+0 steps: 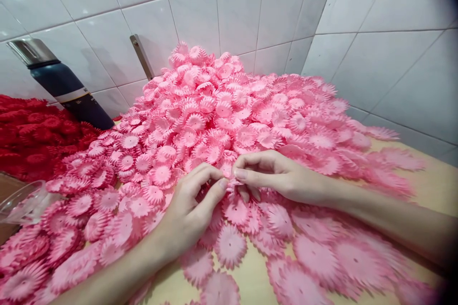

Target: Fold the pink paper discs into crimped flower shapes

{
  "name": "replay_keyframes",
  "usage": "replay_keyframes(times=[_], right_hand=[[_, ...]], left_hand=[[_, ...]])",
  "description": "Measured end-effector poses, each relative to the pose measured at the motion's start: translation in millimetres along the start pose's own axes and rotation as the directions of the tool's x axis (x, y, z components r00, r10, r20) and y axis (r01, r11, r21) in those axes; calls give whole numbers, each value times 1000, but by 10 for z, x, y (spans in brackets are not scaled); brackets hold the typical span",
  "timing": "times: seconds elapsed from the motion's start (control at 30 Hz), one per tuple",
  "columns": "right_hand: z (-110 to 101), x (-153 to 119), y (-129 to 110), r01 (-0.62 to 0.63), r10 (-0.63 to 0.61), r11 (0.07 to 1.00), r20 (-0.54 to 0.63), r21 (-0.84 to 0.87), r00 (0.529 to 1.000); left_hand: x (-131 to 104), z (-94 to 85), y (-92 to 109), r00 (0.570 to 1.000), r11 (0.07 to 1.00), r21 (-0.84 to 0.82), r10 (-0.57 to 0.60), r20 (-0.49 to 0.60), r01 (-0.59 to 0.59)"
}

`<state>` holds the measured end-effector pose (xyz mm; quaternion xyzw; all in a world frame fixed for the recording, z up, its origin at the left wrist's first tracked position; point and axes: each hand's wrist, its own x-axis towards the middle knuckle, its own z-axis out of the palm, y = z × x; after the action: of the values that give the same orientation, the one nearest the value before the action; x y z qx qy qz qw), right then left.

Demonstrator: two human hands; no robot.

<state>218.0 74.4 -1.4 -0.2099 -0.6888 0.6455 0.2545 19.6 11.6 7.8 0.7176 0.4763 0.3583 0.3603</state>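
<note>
Left hand [188,205] and right hand [277,176]: fingertips close together, each grip pinched on a pink petal disc [233,182], partly hidden, held over the middle of the bench [257,271]. Loose pink discs [231,246] lie below, toward the near edge. Large pink heap [222,105] behind, reaching the tiled wall [236,14] at the far edge. Far left: dark blue bottle [71,88], red petal pile [32,133] beside it; clear plastic cup [26,205] nearer.
</note>
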Motion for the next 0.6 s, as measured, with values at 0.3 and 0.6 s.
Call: replay_keyframes(times=[0.3, 0.6], right_hand=[[7, 23, 0, -8, 7, 1000, -17, -22, 1000], [17, 31, 10, -28, 30, 999, -70, 29, 997]], left_hand=[[14, 3, 11, 999, 1000, 10, 22, -26, -22], [24, 36, -3, 982, 996, -65, -70, -173, 59]])
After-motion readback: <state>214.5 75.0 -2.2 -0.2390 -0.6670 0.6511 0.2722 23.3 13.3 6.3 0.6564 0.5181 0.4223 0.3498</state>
